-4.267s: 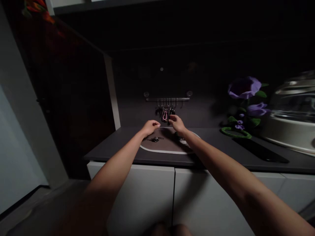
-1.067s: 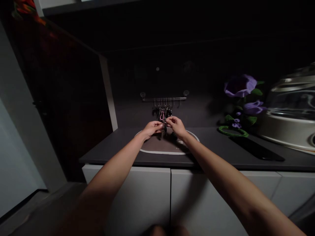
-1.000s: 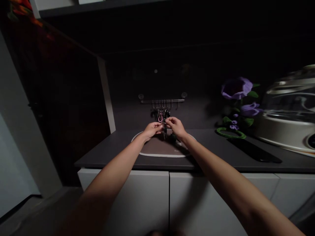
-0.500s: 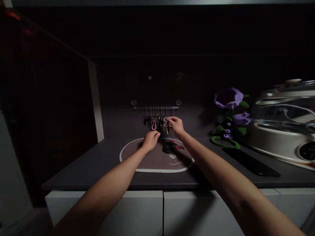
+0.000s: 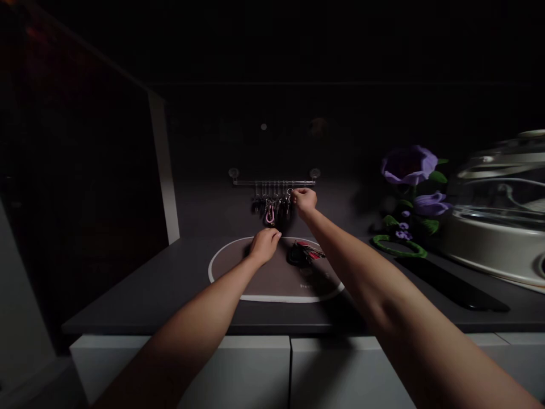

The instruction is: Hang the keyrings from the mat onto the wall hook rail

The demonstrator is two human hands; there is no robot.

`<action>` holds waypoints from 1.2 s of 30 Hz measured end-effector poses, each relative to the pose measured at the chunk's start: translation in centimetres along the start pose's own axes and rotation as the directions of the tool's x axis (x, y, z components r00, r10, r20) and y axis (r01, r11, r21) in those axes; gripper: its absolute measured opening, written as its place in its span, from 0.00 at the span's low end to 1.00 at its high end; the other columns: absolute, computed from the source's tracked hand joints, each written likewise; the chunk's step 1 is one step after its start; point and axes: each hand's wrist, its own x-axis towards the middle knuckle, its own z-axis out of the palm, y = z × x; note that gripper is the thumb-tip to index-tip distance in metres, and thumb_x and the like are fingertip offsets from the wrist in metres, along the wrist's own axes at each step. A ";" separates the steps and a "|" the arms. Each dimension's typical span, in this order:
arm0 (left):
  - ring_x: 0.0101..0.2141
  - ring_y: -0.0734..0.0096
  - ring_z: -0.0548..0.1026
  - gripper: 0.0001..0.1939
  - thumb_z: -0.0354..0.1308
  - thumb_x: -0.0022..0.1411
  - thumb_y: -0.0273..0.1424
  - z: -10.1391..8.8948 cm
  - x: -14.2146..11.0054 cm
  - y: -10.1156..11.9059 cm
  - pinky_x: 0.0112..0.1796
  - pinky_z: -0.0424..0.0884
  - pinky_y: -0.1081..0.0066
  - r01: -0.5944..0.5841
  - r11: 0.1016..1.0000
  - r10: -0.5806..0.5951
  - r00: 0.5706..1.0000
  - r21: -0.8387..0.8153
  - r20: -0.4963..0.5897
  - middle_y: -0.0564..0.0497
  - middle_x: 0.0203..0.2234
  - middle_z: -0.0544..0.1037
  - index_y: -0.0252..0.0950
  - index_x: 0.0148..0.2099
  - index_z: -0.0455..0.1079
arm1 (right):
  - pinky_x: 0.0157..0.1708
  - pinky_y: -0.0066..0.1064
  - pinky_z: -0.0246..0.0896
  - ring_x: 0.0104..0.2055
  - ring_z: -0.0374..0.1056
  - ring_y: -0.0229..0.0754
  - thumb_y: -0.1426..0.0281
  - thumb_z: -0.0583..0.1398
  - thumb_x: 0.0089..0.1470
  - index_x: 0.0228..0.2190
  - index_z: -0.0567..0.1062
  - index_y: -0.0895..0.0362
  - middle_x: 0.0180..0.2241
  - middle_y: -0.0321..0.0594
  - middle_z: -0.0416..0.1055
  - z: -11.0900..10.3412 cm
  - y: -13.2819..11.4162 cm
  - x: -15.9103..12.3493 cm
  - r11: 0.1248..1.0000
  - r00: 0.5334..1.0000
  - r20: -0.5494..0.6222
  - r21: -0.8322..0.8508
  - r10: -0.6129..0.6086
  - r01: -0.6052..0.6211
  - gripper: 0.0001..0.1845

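My right hand (image 5: 305, 200) pinches a key ring (image 5: 289, 195) with small keys dangling from it, just below the right part of a clear hook rail (image 5: 275, 183). Several bunches of dark keys (image 5: 260, 205) hang from the rail, along with a pink carabiner-like loop (image 5: 269, 215). Lower down, my left hand (image 5: 264, 245) is held above a brown mat with a white rim (image 5: 272, 299), its fingers closed; whatever may be in them is hidden. Between my arms a black key fob (image 5: 294, 255) and a red-and-metal bunch (image 5: 313, 251) lie on the mat.
Purple artificial flowers (image 5: 409, 165) with a green ring base (image 5: 399, 246) stand to the right. A flat black slab (image 5: 453, 284) lies before a white appliance with a clear top (image 5: 500, 241). A side panel (image 5: 164, 165) bounds the dark counter (image 5: 170, 295) at left.
My right hand has risen with the key ring, nearer the hook rail. The left hand stays low over the mat, and the view has shifted slightly.
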 end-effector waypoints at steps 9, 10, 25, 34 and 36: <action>0.35 0.69 0.70 0.14 0.45 0.59 0.31 -0.2 0.0 0.2 0.37 0.63 0.71 0.000 1.000 0.000 1.000 0.006 0.013 0.47 0.31 0.75 0.34 0.34 0.71 | 0.29 0.27 0.61 0.24 0.65 0.36 0.70 0.56 0.38 0.23 0.73 0.59 0.20 0.36 0.70 0.8 -0.2 0.3 0.999 0.994 -0.103 -0.024 0.042 -0.045 0.07; 0.35 0.69 0.70 0.14 0.45 0.59 0.31 -0.2 0.0 0.2 0.37 0.63 0.71 0.000 1.000 0.000 1.000 0.003 0.013 0.47 0.32 0.75 0.34 0.35 0.71 | 0.29 0.27 0.61 0.24 0.65 0.36 0.70 0.56 0.38 0.23 0.72 0.59 0.21 0.36 0.70 0.8 -0.3 0.2 0.999 0.995 -0.095 -0.018 0.038 -0.040 0.07; 0.35 0.69 0.70 0.12 0.46 0.59 0.30 0.1 0.0 -0.1 0.38 0.63 0.72 -0.016 1.000 0.016 1.000 -0.007 0.014 0.47 0.31 0.75 0.34 0.35 0.71 | 0.29 0.29 0.60 0.24 0.64 0.36 0.69 0.58 0.38 0.28 0.68 0.57 0.21 0.33 0.65 0.0 1.1 -1.2 0.997 0.996 -0.063 0.046 0.059 -0.056 0.10; 0.34 0.70 0.70 0.12 0.46 0.59 0.30 0.0 0.0 -0.1 0.37 0.63 0.72 -0.021 0.999 0.022 0.999 -0.028 0.036 0.47 0.31 0.75 0.34 0.34 0.71 | 0.29 0.25 0.58 0.25 0.63 0.34 0.70 0.56 0.39 0.33 0.67 0.57 0.22 0.32 0.66 -0.3 1.0 -2.0 0.997 0.997 -0.005 0.024 0.077 -0.076 0.13; 0.35 0.69 0.70 0.12 0.46 0.58 0.30 0.1 -0.1 -0.1 0.38 0.63 0.72 -0.018 0.999 0.019 0.999 -0.033 0.035 0.47 0.31 0.75 0.34 0.35 0.71 | 0.29 0.25 0.59 0.26 0.64 0.34 0.71 0.56 0.40 0.35 0.66 0.57 0.24 0.33 0.67 -0.5 0.9 -2.2 0.996 0.997 0.028 0.041 0.077 -0.078 0.15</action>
